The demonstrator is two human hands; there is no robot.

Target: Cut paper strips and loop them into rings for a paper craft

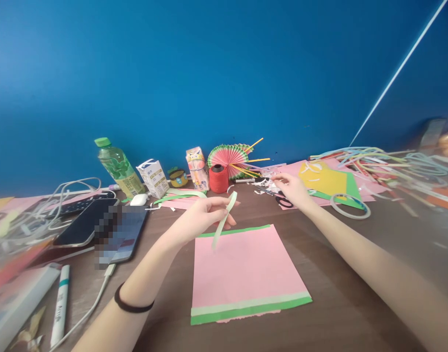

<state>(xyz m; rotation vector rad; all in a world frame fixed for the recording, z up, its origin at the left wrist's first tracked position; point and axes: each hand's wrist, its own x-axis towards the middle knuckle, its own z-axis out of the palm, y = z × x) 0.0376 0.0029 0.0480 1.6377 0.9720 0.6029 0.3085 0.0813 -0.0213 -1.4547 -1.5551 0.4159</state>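
My left hand [212, 215] pinches a narrow pale green paper strip [224, 220], which hangs at a slant over the far edge of a pink paper sheet [242, 264]. Green bands run along the sheet's near and far edges, with a paler green strip beside the near one. Farther right, my right hand [288, 187] reaches to a heap of white paper scraps [261, 189]. Its thumb and fingertips are closed together; what is between them is too small to make out. Black-handled scissors [283, 201] lie partly under that hand.
A roll of tape [350, 206] lies right of my right forearm. Along the wall stand a green-capped bottle [117, 168], a carton [153, 177], a red thread spool [218, 179] and a folded paper fan [229, 159]. Phones [86, 221] and a white marker [60, 305] lie left.
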